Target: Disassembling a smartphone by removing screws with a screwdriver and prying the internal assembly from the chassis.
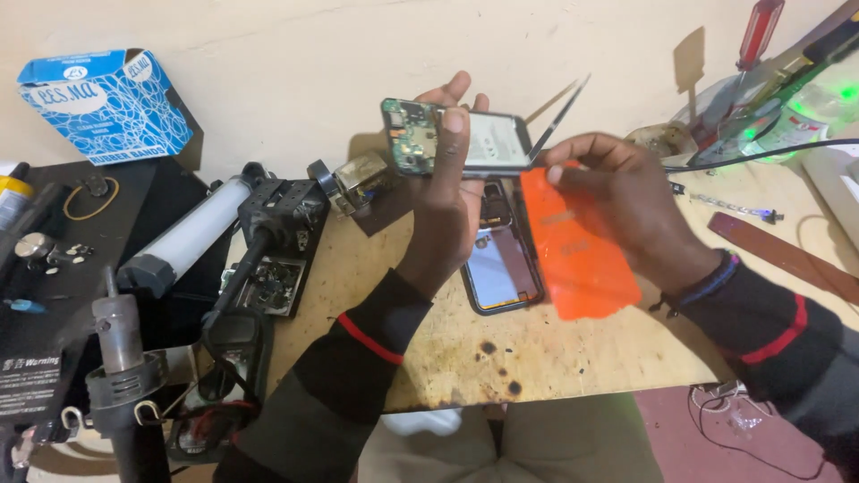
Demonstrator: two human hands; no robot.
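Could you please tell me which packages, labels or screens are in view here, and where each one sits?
Cardboard box: far left against the wall, tilted, blue with white scribble pattern.
Warning label: lower left on black equipment, white print on black.
Phone frame: flat on the table between the hands, dark rim, glossy reflective panel.

Looking like a small phone-repair workshop. Sitting on a scorched, burn-spotted wooden bench [537, 349]: a hot-air rework handle [121, 358] standing at the left, a clamp fixture [277, 224] holding a bare circuit board [273, 284], a tube work lamp [192, 234] lying beside it. Resting at the back right: a red-handled screwdriver [759, 34], cables, a plastic pry strip. Lying in the middle: an opened phone frame [501, 268] and an orange film sheet [577, 250]. Leaning against a bare plaster wall: a blue cardboard box [107, 103].
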